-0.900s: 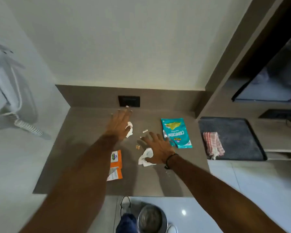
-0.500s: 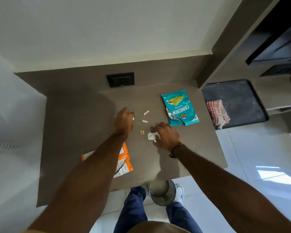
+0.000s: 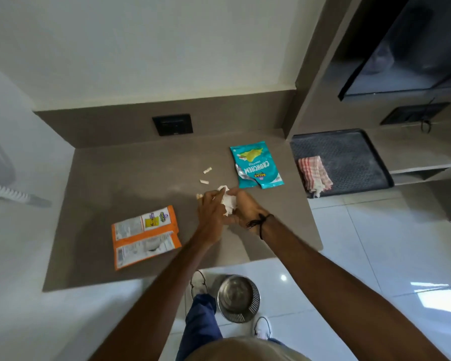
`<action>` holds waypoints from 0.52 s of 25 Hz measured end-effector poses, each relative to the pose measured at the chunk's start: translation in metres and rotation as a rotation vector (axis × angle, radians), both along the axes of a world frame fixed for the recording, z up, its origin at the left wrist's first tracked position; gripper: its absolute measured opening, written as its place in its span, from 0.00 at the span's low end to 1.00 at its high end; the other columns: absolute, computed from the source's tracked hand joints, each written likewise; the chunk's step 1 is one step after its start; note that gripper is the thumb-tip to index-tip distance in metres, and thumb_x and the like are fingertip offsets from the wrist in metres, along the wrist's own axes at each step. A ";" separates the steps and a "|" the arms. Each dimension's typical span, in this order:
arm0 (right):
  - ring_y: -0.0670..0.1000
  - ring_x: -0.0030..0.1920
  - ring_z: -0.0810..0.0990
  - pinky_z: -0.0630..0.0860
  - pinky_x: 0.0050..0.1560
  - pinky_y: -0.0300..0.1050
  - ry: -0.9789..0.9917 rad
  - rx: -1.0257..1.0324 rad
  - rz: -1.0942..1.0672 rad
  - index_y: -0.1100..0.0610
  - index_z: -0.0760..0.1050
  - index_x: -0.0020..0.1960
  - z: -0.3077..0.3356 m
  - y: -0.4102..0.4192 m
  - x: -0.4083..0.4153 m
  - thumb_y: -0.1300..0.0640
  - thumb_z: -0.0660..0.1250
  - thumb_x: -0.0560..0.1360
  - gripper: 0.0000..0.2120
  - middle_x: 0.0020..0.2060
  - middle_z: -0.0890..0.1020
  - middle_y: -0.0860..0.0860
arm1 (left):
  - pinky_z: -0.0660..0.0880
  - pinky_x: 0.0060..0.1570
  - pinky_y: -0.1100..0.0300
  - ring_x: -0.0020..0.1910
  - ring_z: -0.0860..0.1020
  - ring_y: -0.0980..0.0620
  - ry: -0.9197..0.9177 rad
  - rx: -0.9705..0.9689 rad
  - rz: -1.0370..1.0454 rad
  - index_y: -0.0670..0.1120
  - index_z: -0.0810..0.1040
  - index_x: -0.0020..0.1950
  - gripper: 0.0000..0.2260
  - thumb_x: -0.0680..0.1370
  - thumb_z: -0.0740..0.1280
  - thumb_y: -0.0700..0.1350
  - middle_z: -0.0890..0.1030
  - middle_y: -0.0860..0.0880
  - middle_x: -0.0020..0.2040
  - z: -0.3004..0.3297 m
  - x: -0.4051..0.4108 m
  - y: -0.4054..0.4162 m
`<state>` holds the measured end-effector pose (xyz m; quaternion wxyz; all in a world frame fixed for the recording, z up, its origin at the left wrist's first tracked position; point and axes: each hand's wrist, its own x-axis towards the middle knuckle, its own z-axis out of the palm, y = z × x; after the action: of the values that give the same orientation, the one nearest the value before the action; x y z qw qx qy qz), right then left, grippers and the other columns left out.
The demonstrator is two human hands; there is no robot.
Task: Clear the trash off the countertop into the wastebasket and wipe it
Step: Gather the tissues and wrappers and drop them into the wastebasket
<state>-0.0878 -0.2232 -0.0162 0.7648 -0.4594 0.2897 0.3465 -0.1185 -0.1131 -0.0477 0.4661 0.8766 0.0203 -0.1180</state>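
My left hand (image 3: 211,217) and my right hand (image 3: 245,208) meet above the middle of the brown countertop (image 3: 102,183), both closed around crumpled white tissue (image 3: 227,201). A teal snack bag (image 3: 255,165) lies flat to the right of the hands. An orange wrapper (image 3: 145,235) lies flat to their left. Two small white paper scraps (image 3: 207,170) rest just beyond the hands, and a tiny orange bit (image 3: 199,196) peeks out by my left fingers. A round metal wastebasket (image 3: 238,298) stands on the floor below the counter's front edge, between my feet.
A red-checked cloth (image 3: 314,175) lies on a dark tray (image 3: 349,157) on a lower shelf to the right. A black socket plate (image 3: 172,125) sits on the backsplash. A dark screen (image 3: 414,48) hangs at upper right. White glossy tiles cover the floor.
Both hands grabbed tissue pieces from the counter, then came together near the middle and bunched the tissue between them. The camera tilted down, showing the wastebasket and orange wrapper more fully.
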 end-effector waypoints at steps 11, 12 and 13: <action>0.53 0.46 0.85 0.83 0.50 0.53 -0.061 -0.234 0.277 0.60 0.81 0.60 -0.130 -0.098 -0.187 0.71 0.63 0.76 0.17 0.47 0.86 0.55 | 0.74 0.52 0.70 0.46 0.81 0.55 0.115 0.081 -0.060 0.36 0.85 0.58 0.13 0.73 0.75 0.33 0.79 0.40 0.54 -0.088 -0.176 -0.052; 0.55 0.48 0.85 0.83 0.51 0.53 -0.034 -0.324 0.295 0.60 0.79 0.63 -0.159 -0.096 -0.198 0.70 0.64 0.76 0.18 0.50 0.85 0.56 | 0.76 0.52 0.64 0.46 0.80 0.50 0.150 0.094 -0.027 0.37 0.85 0.58 0.13 0.73 0.76 0.34 0.80 0.39 0.53 -0.111 -0.186 -0.053; 0.57 0.51 0.85 0.84 0.52 0.52 0.006 -0.413 0.325 0.59 0.76 0.66 -0.190 -0.094 -0.207 0.69 0.66 0.75 0.20 0.53 0.83 0.57 | 0.77 0.52 0.63 0.46 0.80 0.48 0.198 0.107 0.001 0.37 0.85 0.58 0.14 0.73 0.76 0.35 0.81 0.38 0.53 -0.136 -0.195 -0.053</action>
<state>-0.2952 -0.3172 -0.2060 0.5885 -0.6452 0.2788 0.3996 -0.3135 -0.1662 -0.1837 0.4144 0.8842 0.0730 -0.2028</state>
